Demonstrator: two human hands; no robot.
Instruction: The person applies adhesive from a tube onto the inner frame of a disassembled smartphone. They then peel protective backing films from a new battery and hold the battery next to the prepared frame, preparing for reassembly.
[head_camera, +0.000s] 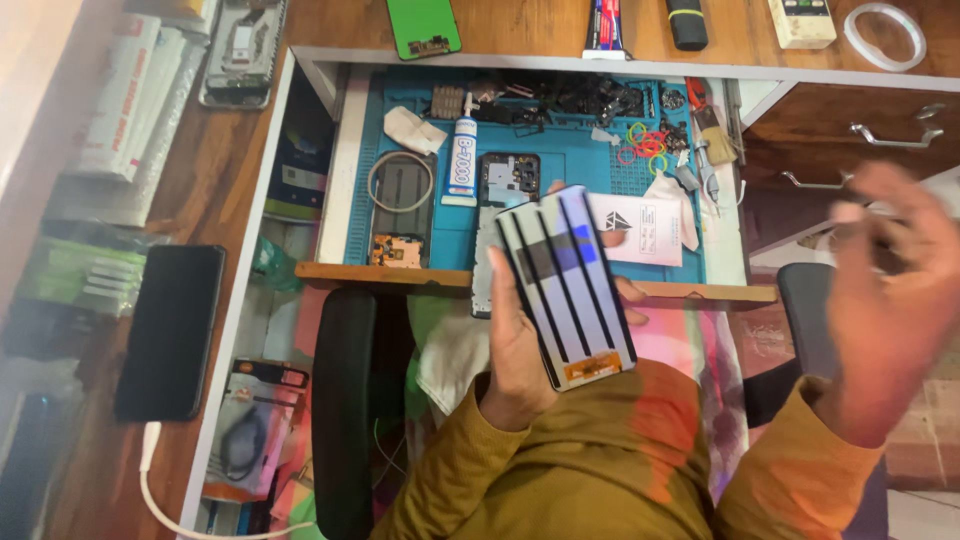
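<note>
left hand (520, 350) clamped on phone screen (566, 285), frame centre, long axis upright | right hand (895, 300) blurred, fingers apart, empty, well right

The left hand (520, 350) is raised in front of the body, palm turned up and away, its fingers curled around the edges of a flat panel so that fingertips (628, 292) show past the far side. The wrist runs straight down into a mustard-yellow sleeve. The right hand (895, 300) is lifted off to the side, empty, fingers loosely spread and blurred. Its forearm, in the same sleeve, angles up from the lower right.
</note>
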